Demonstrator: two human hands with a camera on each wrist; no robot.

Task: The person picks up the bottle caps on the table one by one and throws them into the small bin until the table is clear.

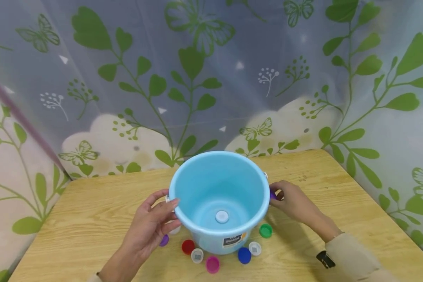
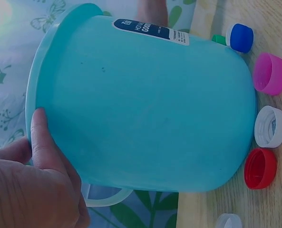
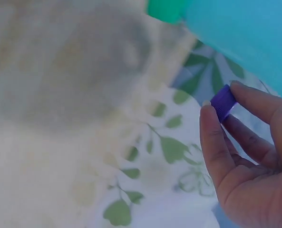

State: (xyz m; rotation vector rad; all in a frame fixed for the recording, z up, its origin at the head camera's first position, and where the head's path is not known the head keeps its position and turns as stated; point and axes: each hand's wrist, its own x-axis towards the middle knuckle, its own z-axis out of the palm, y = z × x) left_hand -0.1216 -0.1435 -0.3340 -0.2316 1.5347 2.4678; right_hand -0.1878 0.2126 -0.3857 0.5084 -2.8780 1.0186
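Observation:
A light blue plastic bucket [image 1: 221,233] stands upright on the wooden table. My left hand [image 1: 150,223] holds its rim at the left, thumb over the edge and fingers against the outside wall. At the bucket's right side, my right hand [image 1: 296,203] pinches a purple bottle cap [image 3: 223,102] between thumb and fingertips, close to the outer wall. On the bucket's floor lies a round white piece [image 1: 222,216], like a cap. Around the base are caps: red [image 1: 188,247], white [image 1: 197,255], pink [image 1: 213,264], blue [image 1: 244,255], another white [image 1: 255,248] and green [image 1: 266,231].
Another purple cap [image 1: 164,240] and a whitish cap [image 1: 175,230] lie by my left hand, partly hidden by it. A white handle [image 2: 107,197] hangs from the bucket. Behind the table [image 1: 102,211] hangs a leaf-patterned curtain [image 1: 211,98].

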